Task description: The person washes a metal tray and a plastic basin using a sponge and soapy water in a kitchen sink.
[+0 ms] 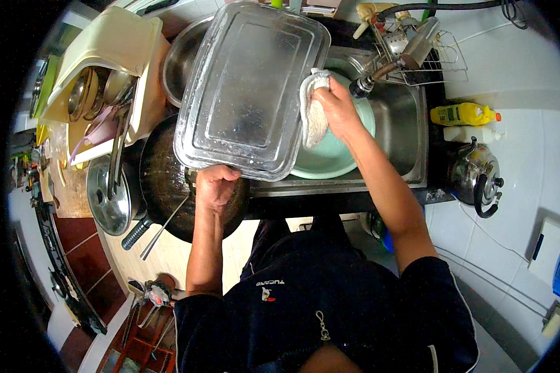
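My left hand grips the near edge of a large clear plastic lid or shallow container, thumb on top, holding it tilted in the air. White streaks and water drops mark its surface. A folded pale cloth is in my right hand, against the right edge of the clear plastic. Below lies a mint-green basin in the stainless steel sink, partly covered by the plastic and my right hand. The faucet reaches over the basin from the upper right.
To the left are a large dark wok, a steel pot lid, a steel bowl and a cream dish cabinet with dishes. At right stand a yellow bottle, a kettle and a wire rack.
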`<state>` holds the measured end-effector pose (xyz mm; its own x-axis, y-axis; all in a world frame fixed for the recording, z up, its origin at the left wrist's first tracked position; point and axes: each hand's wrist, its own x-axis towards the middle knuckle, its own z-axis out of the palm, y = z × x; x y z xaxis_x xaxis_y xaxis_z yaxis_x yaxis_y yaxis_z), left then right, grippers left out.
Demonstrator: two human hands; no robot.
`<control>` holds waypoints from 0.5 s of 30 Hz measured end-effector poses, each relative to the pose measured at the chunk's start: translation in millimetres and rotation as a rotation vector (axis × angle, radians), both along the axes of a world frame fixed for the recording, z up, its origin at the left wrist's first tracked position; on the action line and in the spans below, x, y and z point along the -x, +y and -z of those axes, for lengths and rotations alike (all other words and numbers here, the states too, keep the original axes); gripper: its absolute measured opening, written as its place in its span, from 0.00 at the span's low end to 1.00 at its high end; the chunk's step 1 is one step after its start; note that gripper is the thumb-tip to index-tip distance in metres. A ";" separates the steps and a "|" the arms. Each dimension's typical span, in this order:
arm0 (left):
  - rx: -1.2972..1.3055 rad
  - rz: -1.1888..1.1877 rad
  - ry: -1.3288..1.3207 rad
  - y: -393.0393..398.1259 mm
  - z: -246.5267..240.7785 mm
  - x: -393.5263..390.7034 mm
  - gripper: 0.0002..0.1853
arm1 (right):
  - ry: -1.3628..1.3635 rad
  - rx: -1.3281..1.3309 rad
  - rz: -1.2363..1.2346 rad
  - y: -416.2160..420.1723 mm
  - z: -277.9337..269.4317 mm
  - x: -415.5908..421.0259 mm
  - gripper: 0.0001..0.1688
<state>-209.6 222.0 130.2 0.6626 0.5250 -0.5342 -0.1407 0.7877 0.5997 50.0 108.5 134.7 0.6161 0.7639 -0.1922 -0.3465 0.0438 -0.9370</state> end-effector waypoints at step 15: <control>0.197 -0.283 -0.026 -29.0 14.1 -40.5 0.08 | -0.092 0.095 -0.013 -33.7 37.4 122.8 0.25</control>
